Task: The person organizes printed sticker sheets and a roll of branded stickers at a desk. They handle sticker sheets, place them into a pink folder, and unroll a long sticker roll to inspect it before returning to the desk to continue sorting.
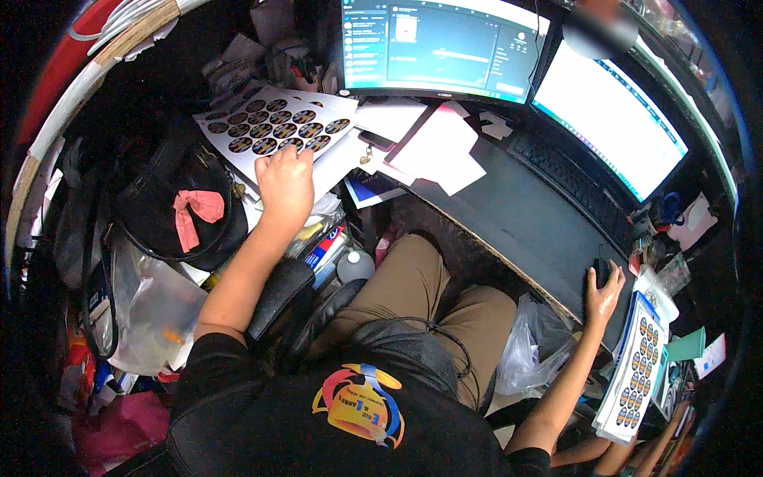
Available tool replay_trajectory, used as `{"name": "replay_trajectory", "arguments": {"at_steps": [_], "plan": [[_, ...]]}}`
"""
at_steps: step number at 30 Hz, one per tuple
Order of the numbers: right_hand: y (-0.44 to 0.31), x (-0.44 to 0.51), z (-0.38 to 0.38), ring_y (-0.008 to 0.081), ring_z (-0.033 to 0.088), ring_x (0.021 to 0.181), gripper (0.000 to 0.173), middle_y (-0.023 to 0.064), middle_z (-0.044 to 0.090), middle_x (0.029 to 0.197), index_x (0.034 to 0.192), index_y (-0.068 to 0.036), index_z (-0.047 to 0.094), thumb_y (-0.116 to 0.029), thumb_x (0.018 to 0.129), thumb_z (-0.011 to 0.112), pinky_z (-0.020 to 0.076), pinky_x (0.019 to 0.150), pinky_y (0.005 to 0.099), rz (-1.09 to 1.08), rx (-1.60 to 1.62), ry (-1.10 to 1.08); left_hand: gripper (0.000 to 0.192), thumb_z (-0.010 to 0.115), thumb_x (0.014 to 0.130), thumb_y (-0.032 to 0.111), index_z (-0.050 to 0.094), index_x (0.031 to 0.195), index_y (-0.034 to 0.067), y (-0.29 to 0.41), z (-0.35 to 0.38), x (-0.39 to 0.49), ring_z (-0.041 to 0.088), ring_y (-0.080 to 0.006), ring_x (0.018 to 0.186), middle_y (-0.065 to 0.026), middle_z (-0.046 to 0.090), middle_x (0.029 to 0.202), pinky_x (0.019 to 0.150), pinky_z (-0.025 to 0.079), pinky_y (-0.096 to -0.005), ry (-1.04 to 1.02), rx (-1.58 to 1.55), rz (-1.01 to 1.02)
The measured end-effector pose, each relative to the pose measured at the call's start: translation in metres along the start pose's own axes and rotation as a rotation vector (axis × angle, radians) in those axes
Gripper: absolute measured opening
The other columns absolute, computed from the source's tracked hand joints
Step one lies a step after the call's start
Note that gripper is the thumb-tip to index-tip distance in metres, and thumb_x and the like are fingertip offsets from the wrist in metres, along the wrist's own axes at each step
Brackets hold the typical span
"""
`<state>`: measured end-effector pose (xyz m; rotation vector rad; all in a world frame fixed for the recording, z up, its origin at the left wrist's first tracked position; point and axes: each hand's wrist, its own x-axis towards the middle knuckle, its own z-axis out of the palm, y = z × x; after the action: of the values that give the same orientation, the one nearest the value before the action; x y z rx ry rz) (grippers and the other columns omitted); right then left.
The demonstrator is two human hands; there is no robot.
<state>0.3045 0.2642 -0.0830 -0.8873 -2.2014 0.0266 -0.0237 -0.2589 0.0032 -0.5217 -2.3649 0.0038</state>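
My left hand rests with bent fingers on the lower edge of a white sheet of round black stickers; whether it pinches the sheet cannot be told. Over at the right end of the dark desk, my right hand lies on a black computer mouse, fingers around it. A black keyboard lies between the mouse and the monitors. Loose white papers and a dark phone with a heart-shaped charm are right of the sticker sheet.
Two lit monitors stand behind the desk. A black bag with a pink bow is at the left, above plastic bags. More sticker sheets lie at the right. A bottle stands below the desk edge. Part of another person's arm shows at lower right.
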Motion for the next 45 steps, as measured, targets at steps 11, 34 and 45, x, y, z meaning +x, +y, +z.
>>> {"name": "replay_trajectory", "arguments": {"at_steps": [11, 34, 45], "plan": [[-0.049, 0.006, -0.042, 0.0368, 0.054, 0.118, 0.041, 0.022, 0.06, 0.122, 0.108, -0.006, 0.066, -0.032, 0.077, 0.074, 0.0446, 0.099, 0.0457, -0.148, -0.019, 0.256, 0.015, 0.053, 0.087, 0.009, 0.067, 0.091, 0.003, -0.048, 0.04, -0.001, 0.067, -0.036, 0.078, -0.0195, 0.068, 0.088, 0.067, 0.053, -0.0458, -0.11, 0.056, 0.041], [0.267, -0.504, -0.307, 0.0367, 0.049, 0.127, 0.048, 0.0229, 0.058, 0.127, 0.114, -0.001, 0.067, -0.034, 0.078, 0.068, 0.0428, 0.105, 0.0405, 1.934, -0.674, 0.037, 0.042, 0.062, 0.091, 0.042, 0.07, 0.101, 0.002, 0.166, -0.087, -0.006, 0.067, -0.0325, 0.08, -0.0177, 0.07, 0.089, 0.073, 0.052, -0.0415, -0.072, -0.292, 0.591], [0.323, -0.56, -0.327, 0.0373, 0.036, 0.137, 0.075, 0.012, 0.041, 0.148, 0.141, -0.014, 0.045, -0.046, 0.077, 0.071, 0.0325, 0.11, 0.0533, 2.264, -0.617, -0.117, 0.033, 0.067, 0.089, 0.031, 0.073, 0.102, 0.001, 0.223, -0.096, -0.013, 0.07, -0.0274, 0.081, -0.0136, 0.073, 0.092, 0.074, 0.055, -0.0353, -0.122, -0.361, 0.626]]}}
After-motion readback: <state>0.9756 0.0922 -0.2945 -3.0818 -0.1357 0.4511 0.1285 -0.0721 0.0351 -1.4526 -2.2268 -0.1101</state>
